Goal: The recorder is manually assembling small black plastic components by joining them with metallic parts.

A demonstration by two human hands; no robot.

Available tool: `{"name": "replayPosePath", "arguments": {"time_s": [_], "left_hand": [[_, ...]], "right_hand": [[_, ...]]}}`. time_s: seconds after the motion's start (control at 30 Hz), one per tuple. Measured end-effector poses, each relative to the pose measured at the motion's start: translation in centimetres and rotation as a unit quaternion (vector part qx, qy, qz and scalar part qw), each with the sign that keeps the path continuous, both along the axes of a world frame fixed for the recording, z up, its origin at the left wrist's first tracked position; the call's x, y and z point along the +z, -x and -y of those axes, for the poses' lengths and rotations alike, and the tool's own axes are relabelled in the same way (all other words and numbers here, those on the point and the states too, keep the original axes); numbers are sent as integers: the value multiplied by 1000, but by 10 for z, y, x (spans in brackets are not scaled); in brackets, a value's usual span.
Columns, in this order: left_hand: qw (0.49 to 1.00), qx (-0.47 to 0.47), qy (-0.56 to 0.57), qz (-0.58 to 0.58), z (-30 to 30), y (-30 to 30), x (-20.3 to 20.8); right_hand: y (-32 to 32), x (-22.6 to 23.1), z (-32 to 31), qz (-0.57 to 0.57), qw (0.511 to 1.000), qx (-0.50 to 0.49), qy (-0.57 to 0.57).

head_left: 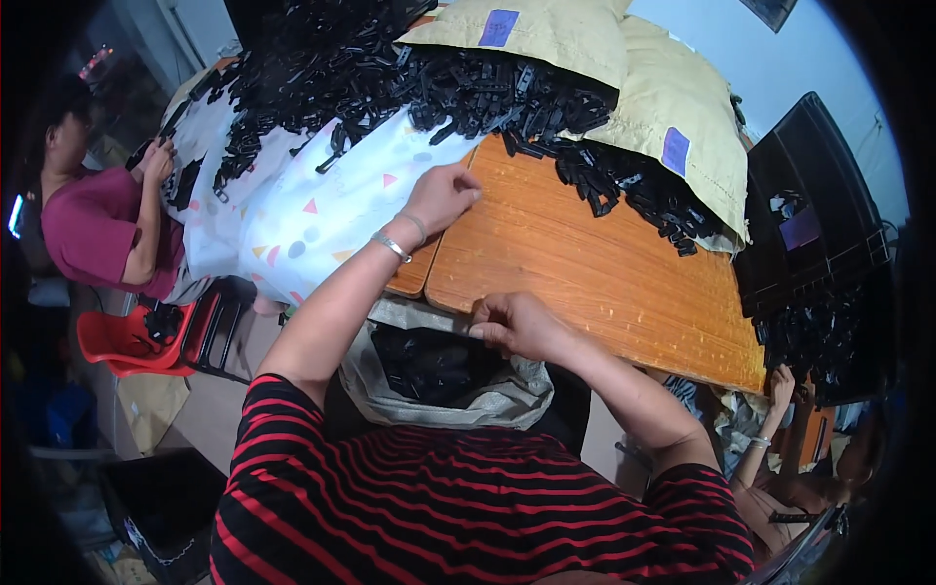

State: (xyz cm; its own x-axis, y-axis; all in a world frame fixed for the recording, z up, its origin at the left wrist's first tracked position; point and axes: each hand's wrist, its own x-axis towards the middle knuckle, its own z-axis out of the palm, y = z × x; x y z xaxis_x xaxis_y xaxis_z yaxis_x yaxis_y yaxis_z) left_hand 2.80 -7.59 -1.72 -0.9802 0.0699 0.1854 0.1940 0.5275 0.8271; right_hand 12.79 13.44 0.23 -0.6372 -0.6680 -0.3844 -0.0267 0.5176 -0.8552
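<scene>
My left hand (pixel 445 202) hovers over the seam between a patterned white cloth (pixel 322 210) and the bare wooden table (pixel 575 263). Its fingers are curled in; whatever they hold, if anything, is too small to make out. Closer to me, my right hand (pixel 522 327) is at the table's front edge, above the rim of an open woven sack (pixel 526 395). Thumb and fingers are pinched together there, and their content is hidden. Dark pieces (pixel 434 361) lie inside the sack. Small black plastic parts (pixel 487 93) are heaped beyond my left hand.
Two large beige sacks (pixel 673 88) spill black parts (pixel 595 185) onto the table's far side. A person in a maroon shirt (pixel 93 224) handles parts at the left, near a red chair (pixel 136 341). Another person's hand (pixel 782 385) reaches toward a black parts pile (pixel 814 336) at the right.
</scene>
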Motion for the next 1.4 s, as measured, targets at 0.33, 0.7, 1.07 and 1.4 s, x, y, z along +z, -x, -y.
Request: {"name": "replayPosePath", "arguments": {"time_s": [0.33,0.7,1.07,1.4], "left_hand": [[926,8,289,-242,-33,90,0],[883,-42,393,-252,-30,101,-4],[958,-32,238,-159,-22,24,-3],[990,-18,-102,93,-23,-17,17]], "right_hand": [[166,-4,-8,-510,836,-159,-126],[197,-13,10,-545,808,-124,-187],[115,-13,-22,-524,842,-118,-54],[72,-14,-14,-547,836,-42,-5]]}}
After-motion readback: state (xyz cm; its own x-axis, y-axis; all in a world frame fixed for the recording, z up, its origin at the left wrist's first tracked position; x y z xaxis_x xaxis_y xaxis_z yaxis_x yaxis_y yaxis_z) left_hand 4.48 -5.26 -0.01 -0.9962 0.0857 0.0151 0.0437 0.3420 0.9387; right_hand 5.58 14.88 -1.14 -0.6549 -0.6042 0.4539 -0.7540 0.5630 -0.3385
